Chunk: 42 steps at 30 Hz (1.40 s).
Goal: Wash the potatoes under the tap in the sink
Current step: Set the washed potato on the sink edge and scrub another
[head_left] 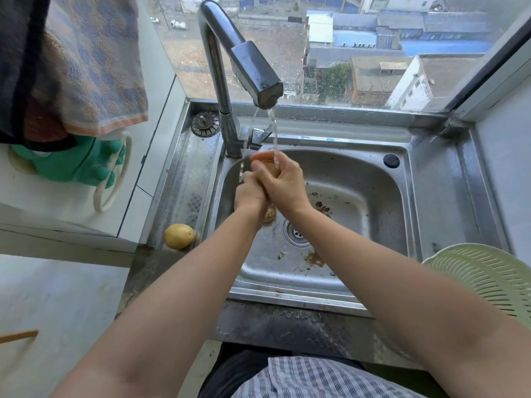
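Under the running tap (244,61), left hand (248,196) and right hand (284,185) clasp together around a potato (270,169) above the sink (373,179).

Green colander (485,280) right of basin; towel (94,61) hanging upper left; green gloves (77,165) beneath.

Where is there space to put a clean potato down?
The steel ledge right of the basin is bare, between the wall and the colander. The left ledge is free between the strainer plug and the loose potato. Under the tap it is crowded: left hand and right hand grip the held potato.
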Each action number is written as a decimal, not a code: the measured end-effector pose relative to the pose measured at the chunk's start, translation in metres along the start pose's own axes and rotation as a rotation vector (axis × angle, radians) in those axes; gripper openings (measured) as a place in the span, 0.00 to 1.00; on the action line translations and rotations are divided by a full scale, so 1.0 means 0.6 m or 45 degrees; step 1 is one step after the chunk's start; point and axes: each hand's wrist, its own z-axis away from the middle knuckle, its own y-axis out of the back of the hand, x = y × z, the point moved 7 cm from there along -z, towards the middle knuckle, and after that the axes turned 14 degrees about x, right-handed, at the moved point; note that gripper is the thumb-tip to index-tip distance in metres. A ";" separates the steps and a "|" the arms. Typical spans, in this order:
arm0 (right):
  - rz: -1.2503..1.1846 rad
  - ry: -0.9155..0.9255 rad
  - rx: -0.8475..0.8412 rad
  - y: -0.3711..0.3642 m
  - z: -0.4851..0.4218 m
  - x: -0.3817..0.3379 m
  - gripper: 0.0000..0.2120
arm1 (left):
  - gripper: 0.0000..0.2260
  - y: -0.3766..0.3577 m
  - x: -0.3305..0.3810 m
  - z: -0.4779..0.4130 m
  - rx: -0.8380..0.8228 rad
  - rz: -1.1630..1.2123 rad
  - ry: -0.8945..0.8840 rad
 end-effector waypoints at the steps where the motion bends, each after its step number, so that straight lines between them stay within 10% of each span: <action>1: -0.016 0.046 -0.064 -0.004 0.003 -0.003 0.03 | 0.25 0.001 -0.006 0.001 -0.042 0.010 0.093; 9: -0.721 -1.029 0.049 -0.021 0.001 0.061 0.10 | 0.29 0.002 -0.026 -0.007 -0.032 -0.113 0.119; 15: -0.260 -0.464 -0.093 -0.017 0.009 0.050 0.07 | 0.23 0.001 -0.009 0.013 -0.176 -0.086 0.143; 20: -0.259 -0.695 0.257 0.000 -0.013 0.066 0.17 | 0.35 -0.012 0.001 0.017 -0.098 -0.131 -0.212; 27: -0.442 -0.578 -0.309 -0.021 0.010 0.067 0.09 | 0.23 0.008 -0.018 -0.016 -0.185 -0.263 0.099; 36: -0.324 -0.872 0.240 0.001 -0.002 0.097 0.23 | 0.31 0.013 -0.006 -0.006 -0.204 -0.390 -0.221; 42: -0.272 -0.786 -0.212 -0.029 0.011 0.093 0.21 | 0.55 0.016 0.002 -0.007 -0.083 -0.358 -0.323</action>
